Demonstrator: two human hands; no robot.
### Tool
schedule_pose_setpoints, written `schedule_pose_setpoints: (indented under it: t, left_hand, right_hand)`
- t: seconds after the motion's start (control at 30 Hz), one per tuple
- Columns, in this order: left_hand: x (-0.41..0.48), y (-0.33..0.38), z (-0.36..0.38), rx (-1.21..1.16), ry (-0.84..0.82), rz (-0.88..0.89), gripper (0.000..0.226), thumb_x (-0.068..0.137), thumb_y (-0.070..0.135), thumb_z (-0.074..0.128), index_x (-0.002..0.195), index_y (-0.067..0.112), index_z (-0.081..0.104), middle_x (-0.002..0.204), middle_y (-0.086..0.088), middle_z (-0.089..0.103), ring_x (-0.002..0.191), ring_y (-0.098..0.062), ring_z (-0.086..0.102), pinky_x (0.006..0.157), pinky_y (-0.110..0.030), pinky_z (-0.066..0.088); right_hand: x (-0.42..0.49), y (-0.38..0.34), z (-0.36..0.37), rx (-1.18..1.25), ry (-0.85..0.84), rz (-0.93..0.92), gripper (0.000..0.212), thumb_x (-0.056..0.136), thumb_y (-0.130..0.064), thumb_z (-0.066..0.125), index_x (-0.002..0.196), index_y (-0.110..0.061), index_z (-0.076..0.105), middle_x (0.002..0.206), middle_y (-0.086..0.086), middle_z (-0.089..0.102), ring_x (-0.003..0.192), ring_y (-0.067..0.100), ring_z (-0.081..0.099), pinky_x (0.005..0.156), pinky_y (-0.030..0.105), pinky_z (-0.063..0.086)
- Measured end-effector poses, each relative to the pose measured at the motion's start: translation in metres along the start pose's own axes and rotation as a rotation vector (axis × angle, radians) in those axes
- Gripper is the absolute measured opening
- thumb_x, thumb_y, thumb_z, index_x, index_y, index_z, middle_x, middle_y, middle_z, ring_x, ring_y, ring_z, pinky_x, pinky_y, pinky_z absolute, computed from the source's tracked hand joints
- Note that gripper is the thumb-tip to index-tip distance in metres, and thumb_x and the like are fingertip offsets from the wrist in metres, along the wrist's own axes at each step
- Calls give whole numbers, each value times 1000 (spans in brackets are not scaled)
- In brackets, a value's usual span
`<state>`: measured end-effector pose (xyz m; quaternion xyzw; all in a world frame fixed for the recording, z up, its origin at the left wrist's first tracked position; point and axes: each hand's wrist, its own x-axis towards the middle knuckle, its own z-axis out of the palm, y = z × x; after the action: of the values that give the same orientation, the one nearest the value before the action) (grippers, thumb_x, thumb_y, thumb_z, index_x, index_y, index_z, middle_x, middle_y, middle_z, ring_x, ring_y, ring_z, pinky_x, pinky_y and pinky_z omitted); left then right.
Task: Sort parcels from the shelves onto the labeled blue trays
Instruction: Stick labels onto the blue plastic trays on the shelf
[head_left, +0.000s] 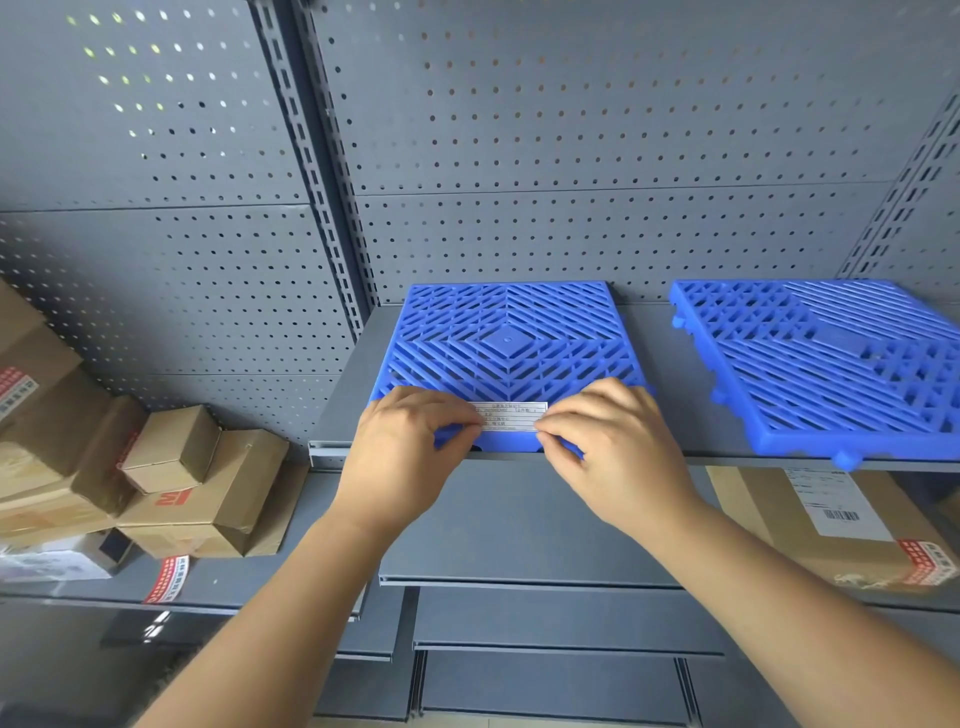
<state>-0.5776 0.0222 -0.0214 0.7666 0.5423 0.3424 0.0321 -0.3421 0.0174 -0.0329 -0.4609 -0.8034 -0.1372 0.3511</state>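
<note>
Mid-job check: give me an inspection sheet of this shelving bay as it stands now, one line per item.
Surface: grey metal shelf bears two trays, and no parcel lies on either.
Job's things: blue plastic grid tray with a white paper label at its front edge; second blue grid tray to its right; brown cardboard parcels piled lower left; flat cardboard parcel lower right.
Clutter: red-and-white printed strip at the lower left shelf's edge.
Hands: left hand and right hand each pinch one end of the label.
Cables: nothing seen.
Surroundings: grey perforated back panels.
</note>
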Motion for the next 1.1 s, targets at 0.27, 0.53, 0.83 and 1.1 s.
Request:
schedule_pose_setpoints:
  t: [0.27, 0.53, 0.83, 1.1]
  left_hand:
    - [-6, 7, 1, -76, 75, -48, 20, 84, 29, 76, 102, 23, 79, 107, 13, 75, 95, -8, 63, 93, -40, 53]
    - [-3, 45, 3, 32, 95, -79, 37, 86, 39, 64, 120, 24, 71, 119, 7, 69, 106, -25, 65, 93, -47, 52]
    - [2, 136, 30, 191, 128, -29, 55, 92, 47, 58, 142, 25, 51, 143, 1, 52, 129, -28, 47, 99, -50, 44]
    - [-3, 248, 83, 214, 50, 29, 60, 89, 51, 56, 142, 22, 51, 143, -2, 51, 128, -30, 47, 99, -52, 44]
  right_hand:
    - [2, 9, -14, 37, 3, 39, 14, 88, -29, 69, 88, -19, 78, 91, -9, 74, 83, 25, 62, 74, 42, 52]
    - [-1, 22, -33, 43, -21, 132, 36, 89, -40, 57, 104, -13, 76, 98, -3, 76, 91, 30, 66, 77, 46, 56]
    - [-36, 66, -101, -123, -39, 257, 42, 87, -45, 58, 121, -20, 66, 114, -4, 70, 104, 31, 61, 81, 45, 52]
    - [-99, 139, -188, -189, -33, 394, 53, 87, -50, 55, 131, -20, 62, 127, 1, 67, 114, 33, 59, 88, 50, 52]
